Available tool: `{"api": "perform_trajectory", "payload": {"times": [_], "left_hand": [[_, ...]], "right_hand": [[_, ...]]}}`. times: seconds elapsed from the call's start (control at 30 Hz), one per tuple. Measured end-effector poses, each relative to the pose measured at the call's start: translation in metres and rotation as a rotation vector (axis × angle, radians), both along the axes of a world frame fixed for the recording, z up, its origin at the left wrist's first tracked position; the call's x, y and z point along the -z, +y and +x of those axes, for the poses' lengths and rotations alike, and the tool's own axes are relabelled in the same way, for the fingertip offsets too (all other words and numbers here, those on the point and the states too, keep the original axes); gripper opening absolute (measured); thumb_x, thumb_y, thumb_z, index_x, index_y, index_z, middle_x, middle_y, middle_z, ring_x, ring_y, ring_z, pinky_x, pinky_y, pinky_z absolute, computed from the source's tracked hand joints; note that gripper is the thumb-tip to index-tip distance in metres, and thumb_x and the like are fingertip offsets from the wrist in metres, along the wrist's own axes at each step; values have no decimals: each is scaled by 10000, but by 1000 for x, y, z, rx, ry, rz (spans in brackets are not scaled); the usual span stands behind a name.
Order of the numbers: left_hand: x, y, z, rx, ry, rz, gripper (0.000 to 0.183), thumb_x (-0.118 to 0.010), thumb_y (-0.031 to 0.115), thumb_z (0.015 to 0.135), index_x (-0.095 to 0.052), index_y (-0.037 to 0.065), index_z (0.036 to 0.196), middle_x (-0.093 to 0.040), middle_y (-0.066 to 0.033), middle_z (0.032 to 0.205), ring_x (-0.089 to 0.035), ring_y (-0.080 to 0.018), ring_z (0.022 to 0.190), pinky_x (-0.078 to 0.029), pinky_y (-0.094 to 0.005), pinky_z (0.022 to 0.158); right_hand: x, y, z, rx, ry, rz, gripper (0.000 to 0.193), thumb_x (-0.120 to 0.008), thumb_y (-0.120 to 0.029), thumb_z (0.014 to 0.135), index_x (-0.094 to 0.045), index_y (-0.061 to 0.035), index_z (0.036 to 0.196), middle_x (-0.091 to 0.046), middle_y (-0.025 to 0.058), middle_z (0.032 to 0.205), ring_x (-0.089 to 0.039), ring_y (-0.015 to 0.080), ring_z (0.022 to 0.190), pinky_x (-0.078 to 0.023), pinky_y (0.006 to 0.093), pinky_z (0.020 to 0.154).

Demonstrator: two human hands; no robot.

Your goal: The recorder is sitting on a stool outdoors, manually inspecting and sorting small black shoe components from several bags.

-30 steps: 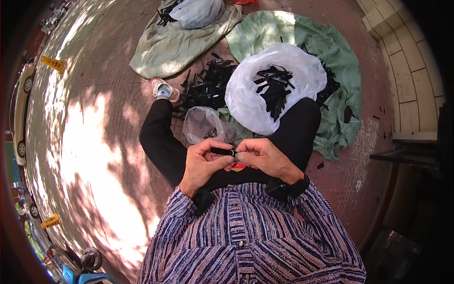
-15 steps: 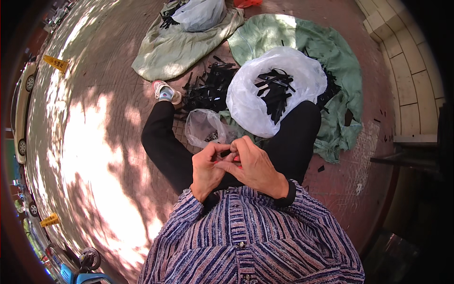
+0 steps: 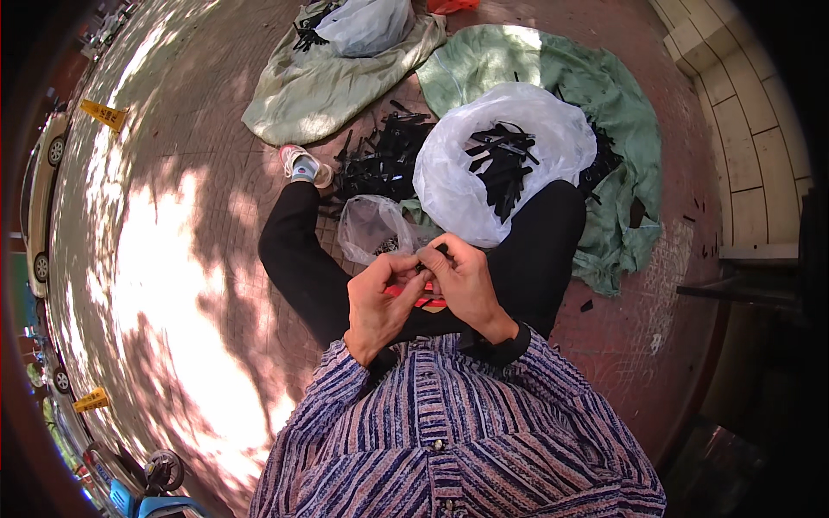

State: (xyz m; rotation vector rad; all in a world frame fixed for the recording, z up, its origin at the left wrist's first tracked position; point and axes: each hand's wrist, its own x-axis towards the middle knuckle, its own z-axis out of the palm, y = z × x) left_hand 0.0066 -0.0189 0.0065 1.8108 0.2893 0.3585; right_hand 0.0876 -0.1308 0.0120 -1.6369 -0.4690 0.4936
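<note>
In front of my lap my left hand (image 3: 377,302) and my right hand (image 3: 467,287) meet, fingers pinched together on a small black piece (image 3: 442,249). Its end shows above my right fingers; the rest is hidden, so its exact kind is unclear. Below the fingers, across my lap, a red object (image 3: 432,298) is partly visible. Just beyond my hands sits a small clear plastic bag (image 3: 361,226) with tiny dark and shiny bits inside. To its right, a large white plastic bag (image 3: 440,186) stands wide-mouthed, holding many black strips (image 3: 503,177).
A heap of black strips (image 3: 380,164) lies on the paving beside my left shoe (image 3: 302,164). Green sacking (image 3: 622,112) spreads under the white bag. Farther off, a pale sack (image 3: 294,108) bears another white bag (image 3: 367,26). A tiled wall (image 3: 751,129) runs along the right.
My right hand has turned and shifted slightly, bringing the end of the black piece into sight above its fingers. More of the red object shows beneath. The bags and heap stay put.
</note>
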Motion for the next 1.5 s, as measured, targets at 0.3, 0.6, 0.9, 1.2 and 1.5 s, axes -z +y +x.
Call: {"api": "perform_trajectory", "payload": {"times": [0.3, 0.6, 0.9, 1.2, 1.5], "left_hand": [[-1, -15, 2, -107, -45, -629, 123, -533, 11, 836, -537, -32, 951, -612, -87, 784, -583, -102, 658, -476, -213, 602], [-6, -15, 5, -130, 83, -710, 121, -503, 12, 839, -588, -42, 906, -599, -61, 721, -550, -78, 578, -442, -197, 532], [-1, -13, -2, -119, 80, -722, 108, -525, 9, 843, -570, -44, 925, -582, -41, 689, -542, -69, 541, -442, -187, 493], [-1, -15, -1, -132, 9, -559, 171, -550, 8, 837, -556, -34, 1002, -594, -39, 765, -558, -52, 638, -454, -163, 526], [-17, 3, 0, -16, 5, -1028, 230, -445, 62, 865, -555, -80, 1009, -611, -119, 840, -604, -139, 692, -501, -251, 652]], "right_hand": [[-7, -4, -5, 78, 394, 194, 176, -557, -143, 866, -544, 6, 772, -525, 13, 581, -460, 41, 456, -368, 183, 412], [6, -10, 1, 15, 542, 277, 210, -560, -192, 872, -546, -11, 768, -527, 17, 573, -481, 51, 426, -345, 166, 364], [-4, -6, -7, 19, 536, 197, 220, -562, -201, 869, -555, -5, 770, -537, 20, 568, -486, 55, 417, -351, 181, 354], [-5, -6, -17, -28, -916, -191, 205, -644, -89, 739, -572, 11, 903, -490, 104, 752, -561, 231, 622, -450, 308, 520], [-6, -19, -15, -71, -976, -94, 323, -662, -57, 693, -558, 24, 987, -515, 119, 886, -546, 256, 788, -466, 328, 636]]}}
